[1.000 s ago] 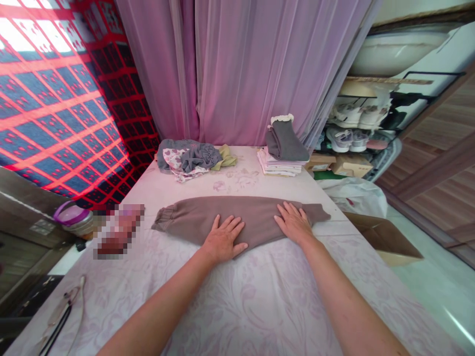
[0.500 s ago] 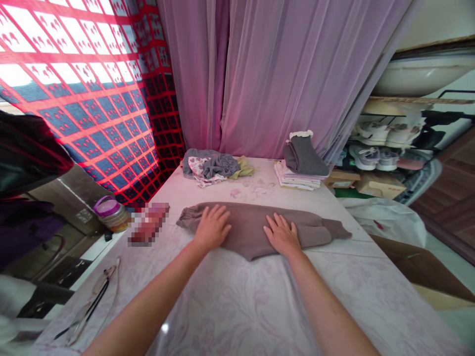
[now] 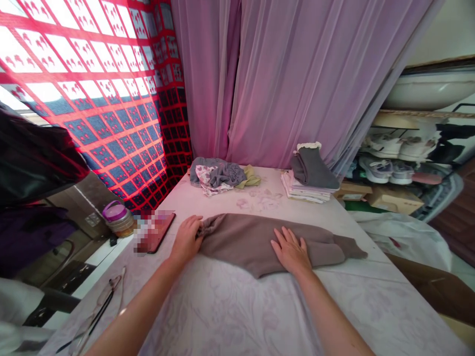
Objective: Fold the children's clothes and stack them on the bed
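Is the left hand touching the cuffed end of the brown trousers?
Touching. In the head view the left hand closes its fingers on the gathered cuff of the brown trousers, with no gap between them; the right hand lies flat on the cloth.

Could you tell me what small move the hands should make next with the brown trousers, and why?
Probably lift the cuff end toward the right hand: the left hand has its grip on the gathered end of the brown trousers, which lie flat and long, while the right hand pins the middle.
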Action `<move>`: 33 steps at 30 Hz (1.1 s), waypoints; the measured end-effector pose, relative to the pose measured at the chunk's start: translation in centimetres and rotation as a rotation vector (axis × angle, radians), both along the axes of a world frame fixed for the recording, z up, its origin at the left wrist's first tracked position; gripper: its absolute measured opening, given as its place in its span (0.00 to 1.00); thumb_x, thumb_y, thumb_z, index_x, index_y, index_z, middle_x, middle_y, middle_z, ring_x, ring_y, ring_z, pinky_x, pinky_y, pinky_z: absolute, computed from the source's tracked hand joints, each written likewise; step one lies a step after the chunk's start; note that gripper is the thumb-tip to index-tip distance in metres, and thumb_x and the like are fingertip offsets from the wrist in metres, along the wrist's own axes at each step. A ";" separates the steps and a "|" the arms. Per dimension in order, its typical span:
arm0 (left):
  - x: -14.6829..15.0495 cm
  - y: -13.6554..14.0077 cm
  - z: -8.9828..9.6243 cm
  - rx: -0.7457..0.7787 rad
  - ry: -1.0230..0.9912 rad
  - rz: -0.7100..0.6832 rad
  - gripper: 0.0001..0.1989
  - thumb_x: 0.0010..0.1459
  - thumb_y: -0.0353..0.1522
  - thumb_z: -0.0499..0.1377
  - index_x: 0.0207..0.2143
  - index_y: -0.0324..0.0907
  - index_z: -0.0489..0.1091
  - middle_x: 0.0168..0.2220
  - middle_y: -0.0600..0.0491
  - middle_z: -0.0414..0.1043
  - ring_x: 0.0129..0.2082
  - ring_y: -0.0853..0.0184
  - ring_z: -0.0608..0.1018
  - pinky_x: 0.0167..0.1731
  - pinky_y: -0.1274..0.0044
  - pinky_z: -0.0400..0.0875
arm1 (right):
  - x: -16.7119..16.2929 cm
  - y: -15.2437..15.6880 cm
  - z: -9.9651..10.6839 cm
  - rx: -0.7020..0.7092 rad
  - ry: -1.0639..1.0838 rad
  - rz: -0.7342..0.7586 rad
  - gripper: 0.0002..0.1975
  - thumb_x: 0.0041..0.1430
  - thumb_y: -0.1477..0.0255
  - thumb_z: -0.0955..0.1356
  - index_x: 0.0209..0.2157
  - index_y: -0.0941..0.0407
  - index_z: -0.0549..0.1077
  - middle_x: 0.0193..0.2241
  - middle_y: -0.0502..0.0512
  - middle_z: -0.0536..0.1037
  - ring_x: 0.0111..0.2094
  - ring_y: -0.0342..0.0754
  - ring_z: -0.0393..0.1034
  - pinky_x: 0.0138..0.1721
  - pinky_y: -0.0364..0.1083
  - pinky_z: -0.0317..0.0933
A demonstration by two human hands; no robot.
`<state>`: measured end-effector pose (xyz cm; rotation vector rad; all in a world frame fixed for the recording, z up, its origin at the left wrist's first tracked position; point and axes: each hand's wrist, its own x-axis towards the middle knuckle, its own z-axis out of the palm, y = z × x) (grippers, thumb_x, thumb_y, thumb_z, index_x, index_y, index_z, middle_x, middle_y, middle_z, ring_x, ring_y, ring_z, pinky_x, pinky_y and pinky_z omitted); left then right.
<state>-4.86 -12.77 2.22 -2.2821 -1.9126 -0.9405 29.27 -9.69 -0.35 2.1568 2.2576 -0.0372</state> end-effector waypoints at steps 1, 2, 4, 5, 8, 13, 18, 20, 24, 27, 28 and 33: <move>0.0 -0.6 -0.5 0.080 0.017 -0.073 0.12 0.48 0.24 0.54 0.36 0.44 0.67 0.52 0.47 0.71 0.57 0.57 0.67 0.58 0.63 0.61 | 0.0 0.0 -0.1 0.008 -0.005 0.003 0.27 0.67 0.61 0.53 0.64 0.50 0.56 0.67 0.54 0.53 0.66 0.51 0.45 0.62 0.61 0.41; -0.1 -1.1 -1.0 0.123 0.022 -0.120 0.15 0.47 0.22 0.53 0.37 0.44 0.67 0.51 0.48 0.71 0.56 0.59 0.69 0.58 0.63 0.61 | 0.1 0.0 -0.3 0.017 -0.010 0.006 0.26 0.67 0.61 0.53 0.64 0.50 0.57 0.66 0.54 0.53 0.66 0.52 0.45 0.62 0.61 0.41; -0.4 -1.8 -1.7 0.155 0.024 -0.174 0.16 0.46 0.21 0.52 0.37 0.45 0.66 0.49 0.49 0.73 0.51 0.61 0.72 0.57 0.63 0.62 | 0.2 0.1 -0.6 0.040 -0.017 0.010 0.26 0.66 0.61 0.53 0.64 0.50 0.58 0.66 0.55 0.54 0.66 0.52 0.46 0.62 0.62 0.42; -0.5 -2.0 -1.9 0.153 0.015 -0.190 0.16 0.46 0.21 0.53 0.38 0.45 0.65 0.48 0.50 0.73 0.49 0.62 0.74 0.57 0.63 0.63 | 0.2 0.1 -0.7 0.050 -0.022 0.010 0.26 0.66 0.61 0.53 0.63 0.50 0.58 0.66 0.55 0.54 0.66 0.52 0.46 0.62 0.62 0.42; -0.7 -2.0 -2.4 0.108 -0.096 -0.149 0.14 0.50 0.26 0.54 0.41 0.46 0.66 0.47 0.50 0.74 0.48 0.62 0.75 0.52 0.67 0.68 | 0.4 0.2 -1.1 0.066 -0.040 0.012 0.26 0.66 0.61 0.54 0.63 0.50 0.59 0.66 0.55 0.55 0.65 0.52 0.48 0.62 0.61 0.42; -0.4 -1.3 -2.3 -0.140 -0.425 0.133 0.25 0.55 0.41 0.56 0.54 0.45 0.59 0.45 0.50 0.73 0.43 0.62 0.77 0.46 0.70 0.71 | 0.7 0.3 -1.8 0.092 -0.055 0.020 0.27 0.64 0.61 0.55 0.62 0.50 0.62 0.65 0.55 0.57 0.64 0.54 0.49 0.61 0.61 0.43; -0.9 1.1 -0.6 -0.368 -0.510 0.179 0.20 0.54 0.47 0.53 0.44 0.46 0.65 0.38 0.53 0.75 0.39 0.61 0.77 0.42 0.71 0.70 | 1.2 0.3 -2.5 0.121 -0.038 0.034 0.28 0.63 0.59 0.54 0.61 0.50 0.63 0.64 0.56 0.58 0.64 0.55 0.50 0.61 0.62 0.43; -1.4 2.4 0.2 -0.462 -0.522 0.196 0.21 0.52 0.48 0.54 0.43 0.45 0.65 0.35 0.54 0.75 0.38 0.60 0.77 0.40 0.71 0.70 | 1.3 0.3 -2.6 0.118 -0.031 0.039 0.28 0.63 0.59 0.54 0.61 0.50 0.63 0.64 0.57 0.58 0.64 0.56 0.50 0.61 0.62 0.43; -2.7 4.2 1.8 -0.676 -0.591 0.135 0.26 0.48 0.53 0.57 0.43 0.45 0.67 0.36 0.54 0.76 0.40 0.58 0.77 0.41 0.71 0.69 | 1.1 0.3 -2.4 0.110 -0.036 0.038 0.27 0.63 0.60 0.54 0.61 0.50 0.63 0.64 0.57 0.58 0.64 0.56 0.50 0.61 0.62 0.43; -3.3 4.3 2.8 -0.805 -0.690 0.072 0.30 0.49 0.57 0.55 0.45 0.46 0.68 0.40 0.53 0.77 0.44 0.59 0.76 0.40 0.73 0.70 | 0.8 0.3 -2.0 0.096 -0.052 0.029 0.27 0.63 0.60 0.55 0.61 0.50 0.62 0.64 0.56 0.58 0.64 0.55 0.49 0.61 0.62 0.43; -3.5 4.1 2.9 -0.825 -0.713 0.067 0.30 0.49 0.57 0.55 0.45 0.47 0.68 0.41 0.53 0.77 0.45 0.60 0.76 0.41 0.73 0.70 | 0.7 0.3 -1.9 0.093 -0.052 0.026 0.27 0.63 0.60 0.55 0.62 0.50 0.62 0.65 0.56 0.58 0.65 0.55 0.49 0.61 0.62 0.43; -3.6 4.6 2.5 -0.842 -0.775 0.093 0.32 0.46 0.58 0.57 0.45 0.45 0.69 0.42 0.52 0.77 0.43 0.61 0.76 0.39 0.74 0.71 | 0.4 0.4 -1.5 0.076 -0.023 0.018 0.26 0.64 0.61 0.55 0.62 0.50 0.61 0.65 0.56 0.56 0.65 0.55 0.48 0.61 0.62 0.42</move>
